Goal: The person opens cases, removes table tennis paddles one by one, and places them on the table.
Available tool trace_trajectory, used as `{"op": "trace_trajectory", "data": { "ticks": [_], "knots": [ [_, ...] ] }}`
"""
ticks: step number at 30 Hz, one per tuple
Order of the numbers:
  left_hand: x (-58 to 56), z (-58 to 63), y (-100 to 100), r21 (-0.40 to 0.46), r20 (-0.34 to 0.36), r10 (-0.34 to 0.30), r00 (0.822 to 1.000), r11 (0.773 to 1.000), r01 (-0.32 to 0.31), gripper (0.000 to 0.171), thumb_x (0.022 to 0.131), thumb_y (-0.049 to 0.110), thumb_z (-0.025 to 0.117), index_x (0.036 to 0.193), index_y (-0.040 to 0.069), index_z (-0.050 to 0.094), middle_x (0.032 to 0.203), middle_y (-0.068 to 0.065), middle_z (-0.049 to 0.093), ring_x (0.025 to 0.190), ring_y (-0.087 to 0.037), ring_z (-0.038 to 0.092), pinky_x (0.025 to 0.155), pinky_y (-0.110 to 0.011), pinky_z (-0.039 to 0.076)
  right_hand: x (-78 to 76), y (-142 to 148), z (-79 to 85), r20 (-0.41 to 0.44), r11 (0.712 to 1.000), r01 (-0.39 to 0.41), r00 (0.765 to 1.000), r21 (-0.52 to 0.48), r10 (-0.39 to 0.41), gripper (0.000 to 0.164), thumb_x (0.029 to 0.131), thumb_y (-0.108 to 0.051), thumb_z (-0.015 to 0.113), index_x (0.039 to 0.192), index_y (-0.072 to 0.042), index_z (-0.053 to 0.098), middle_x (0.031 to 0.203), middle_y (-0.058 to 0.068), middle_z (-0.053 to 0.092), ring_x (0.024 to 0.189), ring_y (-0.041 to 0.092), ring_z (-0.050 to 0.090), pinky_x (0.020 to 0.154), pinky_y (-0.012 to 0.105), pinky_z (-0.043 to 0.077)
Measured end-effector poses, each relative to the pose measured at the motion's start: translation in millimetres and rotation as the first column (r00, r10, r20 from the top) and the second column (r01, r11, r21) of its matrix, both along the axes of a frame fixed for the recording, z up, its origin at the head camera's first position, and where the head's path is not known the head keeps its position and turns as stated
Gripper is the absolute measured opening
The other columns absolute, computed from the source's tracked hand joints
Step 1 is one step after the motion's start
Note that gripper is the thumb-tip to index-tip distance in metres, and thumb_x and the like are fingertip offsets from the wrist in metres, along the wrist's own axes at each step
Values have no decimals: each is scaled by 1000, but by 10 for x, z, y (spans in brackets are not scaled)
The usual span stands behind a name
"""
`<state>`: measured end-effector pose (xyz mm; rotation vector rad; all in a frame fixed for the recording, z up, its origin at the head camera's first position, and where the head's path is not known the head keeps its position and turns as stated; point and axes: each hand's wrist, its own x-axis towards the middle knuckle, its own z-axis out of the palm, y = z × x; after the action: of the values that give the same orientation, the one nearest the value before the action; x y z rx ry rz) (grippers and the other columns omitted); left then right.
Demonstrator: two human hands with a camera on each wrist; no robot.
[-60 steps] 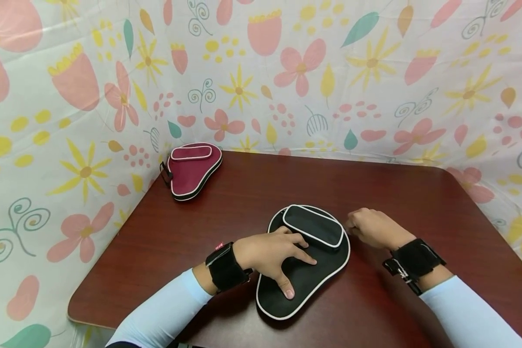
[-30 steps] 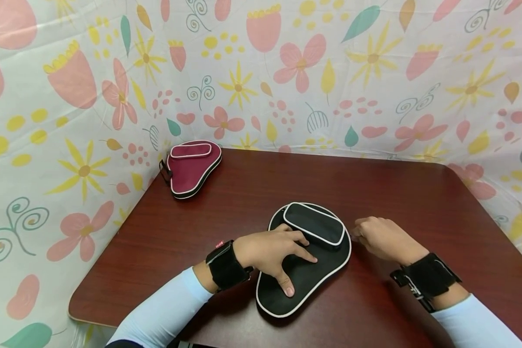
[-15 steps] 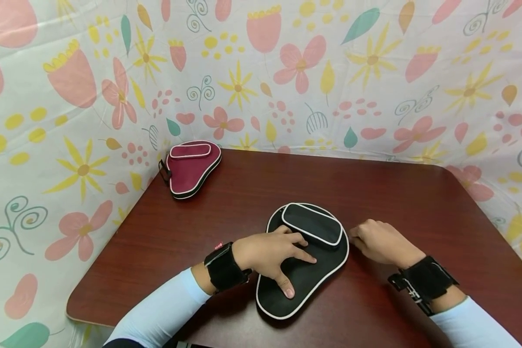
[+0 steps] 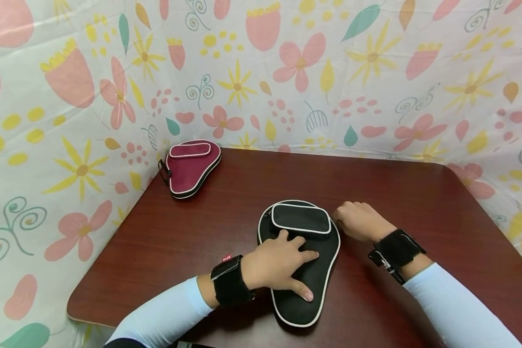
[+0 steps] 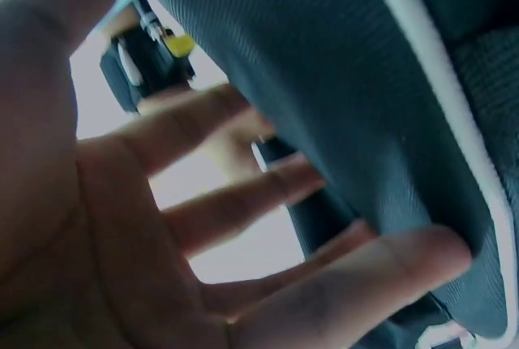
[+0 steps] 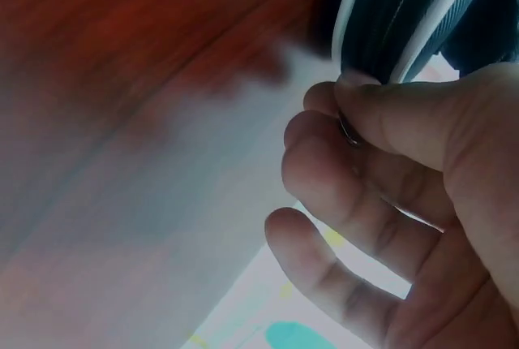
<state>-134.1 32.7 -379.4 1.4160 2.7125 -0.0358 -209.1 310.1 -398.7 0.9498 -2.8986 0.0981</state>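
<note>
A black table tennis paddle case (image 4: 302, 278) with white piping and a raised front pocket (image 4: 301, 219) lies on the table, narrow end toward me. My left hand (image 4: 278, 263) rests on its face with fingers spread; in the left wrist view the fingers (image 5: 235, 211) reach along the dark fabric. At the case's upper right edge, my right hand (image 4: 360, 221) has its fingers curled. The right wrist view shows its thumb and forefinger pinching a small dark zipper pull (image 6: 349, 131) at the case's side (image 6: 389, 16), mostly hidden by the fingertips.
A maroon case (image 4: 187, 171) of the same shape, with a black strap (image 4: 164, 170), lies at the table's far left corner. The dark red-brown table (image 4: 243, 186) meets a flower-printed curtain (image 4: 252, 87) behind and on the left.
The case has turned a little, its wide end shifting left and its narrow end right. My left hand turned with it, and my right hand moved up and left along the edge.
</note>
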Motion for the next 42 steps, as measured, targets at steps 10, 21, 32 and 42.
{"op": "trace_trajectory", "data": {
  "ticks": [10,21,32,42],
  "knots": [
    [183,-68,216,23,-78,135,988,991,-134,90,83,84,52,150,24,54,138,-11,57,111,-33,55,68,-34,56,-308,-189,31,34,999,-26,999,42,25,36,93,0,67,65,-22,62,61,-7,50,54,9,48,50,30,39],
    [265,-2,305,90,-211,126,969,990,-110,74,87,80,55,131,22,69,123,-7,63,101,-26,58,63,-32,55,-435,-281,-11,69,993,14,997,118,-23,39,93,4,62,63,-20,57,64,-1,51,54,15,48,50,31,38],
    [-376,170,95,-93,-47,51,998,994,-55,85,76,72,76,151,47,47,167,-7,28,146,-54,28,101,-76,35,-514,-350,21,100,994,9,995,109,-20,29,92,1,66,72,-19,70,71,0,59,60,16,57,53,33,46],
    [-467,108,156,-141,50,118,992,984,-110,84,72,70,78,149,50,49,171,-5,16,146,-56,27,99,-79,35,-533,-312,3,98,998,-12,995,68,5,30,91,1,69,72,-22,73,74,-3,65,64,16,61,54,33,48]
  ]
}}
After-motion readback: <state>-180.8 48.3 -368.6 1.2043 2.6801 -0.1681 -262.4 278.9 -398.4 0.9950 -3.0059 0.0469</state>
